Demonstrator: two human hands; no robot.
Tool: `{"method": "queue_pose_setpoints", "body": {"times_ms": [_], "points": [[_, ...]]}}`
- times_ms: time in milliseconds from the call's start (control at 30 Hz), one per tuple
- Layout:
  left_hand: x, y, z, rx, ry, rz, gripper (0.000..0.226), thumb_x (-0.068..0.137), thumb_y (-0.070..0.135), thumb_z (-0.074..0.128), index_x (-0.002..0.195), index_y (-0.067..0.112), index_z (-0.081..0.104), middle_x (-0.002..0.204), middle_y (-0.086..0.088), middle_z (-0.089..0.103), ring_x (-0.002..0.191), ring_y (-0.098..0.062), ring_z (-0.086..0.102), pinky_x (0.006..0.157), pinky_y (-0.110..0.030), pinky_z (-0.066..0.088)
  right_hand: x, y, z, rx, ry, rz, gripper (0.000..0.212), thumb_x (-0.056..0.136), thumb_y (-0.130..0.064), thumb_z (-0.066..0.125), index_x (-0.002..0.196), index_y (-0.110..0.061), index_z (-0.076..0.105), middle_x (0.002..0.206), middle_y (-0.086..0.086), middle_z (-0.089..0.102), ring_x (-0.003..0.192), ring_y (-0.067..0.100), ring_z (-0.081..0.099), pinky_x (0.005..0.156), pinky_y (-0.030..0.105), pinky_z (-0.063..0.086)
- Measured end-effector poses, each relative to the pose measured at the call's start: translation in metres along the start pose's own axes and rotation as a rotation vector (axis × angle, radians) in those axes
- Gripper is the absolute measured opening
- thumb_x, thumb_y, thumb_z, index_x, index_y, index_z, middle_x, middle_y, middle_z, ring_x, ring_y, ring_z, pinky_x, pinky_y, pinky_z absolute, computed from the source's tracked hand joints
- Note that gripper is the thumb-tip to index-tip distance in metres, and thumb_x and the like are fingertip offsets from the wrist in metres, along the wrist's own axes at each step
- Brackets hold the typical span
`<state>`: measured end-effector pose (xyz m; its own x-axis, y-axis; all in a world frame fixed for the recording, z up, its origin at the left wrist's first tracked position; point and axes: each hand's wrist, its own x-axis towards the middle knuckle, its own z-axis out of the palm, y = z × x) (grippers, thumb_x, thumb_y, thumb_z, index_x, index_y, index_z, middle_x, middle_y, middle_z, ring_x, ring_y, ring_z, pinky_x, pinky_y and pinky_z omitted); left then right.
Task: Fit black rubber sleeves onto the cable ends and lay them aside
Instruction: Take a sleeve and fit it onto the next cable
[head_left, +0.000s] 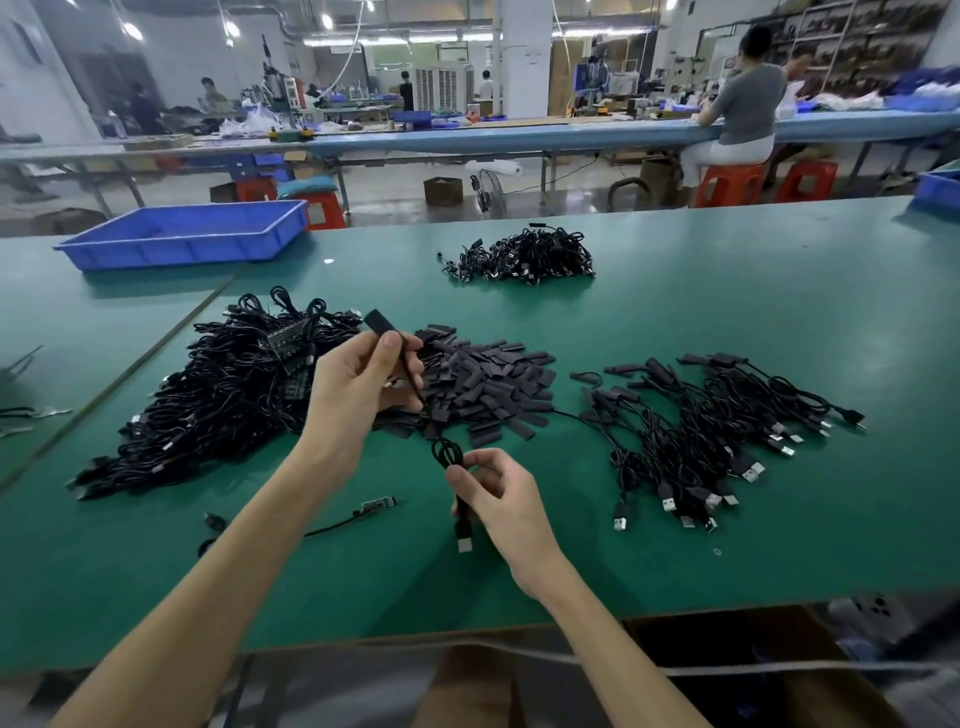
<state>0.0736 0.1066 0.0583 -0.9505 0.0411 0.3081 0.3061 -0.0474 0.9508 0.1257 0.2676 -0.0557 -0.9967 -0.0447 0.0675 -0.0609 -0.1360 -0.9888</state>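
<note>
My left hand (358, 382) pinches one end of a black cable, and a black rubber sleeve (378, 322) sticks up from its fingertips. That cable (448, 453) runs down to my right hand (501, 501), which grips it near a small loop, with the USB plug (464, 540) hanging below. Loose black sleeves (488, 387) lie heaped just behind my hands. A big pile of bare cables (228, 384) lies to the left. To the right lies a pile of sleeved cables (717, 431).
A single cable with a bare circuit board (375, 505) lies under my left forearm. A further cable heap (524, 257) sits farther back, a blue tray (192, 234) at the back left. The green table's front edge (467, 631) is close to me. People work at distant benches.
</note>
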Motion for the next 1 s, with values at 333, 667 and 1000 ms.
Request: {"method": "queue_pose_setpoints", "body": {"times_ms": [333, 667, 1000], "points": [[-0.005, -0.015, 0.014, 0.357, -0.206, -0.017, 0.028, 0.106, 0.029, 0.053, 0.099, 0.022, 0.079, 0.08, 0.001, 0.07, 0.068, -0.009, 0.059, 0.062, -0.019, 0.047, 0.001, 0.0, 0.001, 0.092, 0.096, -0.002, 0.042, 0.085, -0.04, 0.08, 0.109, -0.009, 0.064, 0.072, 0.002, 0.066, 0.065, 0.013, 0.064, 0.066, 0.024, 0.053], [0.045, 0.022, 0.072, 0.381, -0.358, -0.186, 0.048, 0.106, 0.039, 0.052, 0.078, 0.003, 0.069, 0.055, -0.002, 0.063, 0.046, -0.02, 0.063, 0.045, -0.024, 0.05, 0.003, -0.001, -0.003, 0.213, 0.224, 0.071, 0.065, 0.103, -0.062, 0.035, 0.109, -0.006, 0.069, 0.072, 0.008, 0.071, 0.06, 0.015, 0.061, 0.063, 0.022, 0.051], [0.053, -0.003, 0.167, 0.196, -0.476, -0.385, 0.044, 0.107, 0.033, 0.051, 0.087, -0.002, 0.068, 0.052, 0.001, 0.055, 0.042, -0.009, 0.05, 0.042, -0.019, 0.045, 0.004, -0.002, -0.002, 0.165, 0.256, 0.084, 0.044, 0.114, -0.034, 0.034, 0.1, -0.006, 0.065, 0.069, 0.002, 0.069, 0.062, 0.014, 0.059, 0.065, 0.027, 0.047]]}}
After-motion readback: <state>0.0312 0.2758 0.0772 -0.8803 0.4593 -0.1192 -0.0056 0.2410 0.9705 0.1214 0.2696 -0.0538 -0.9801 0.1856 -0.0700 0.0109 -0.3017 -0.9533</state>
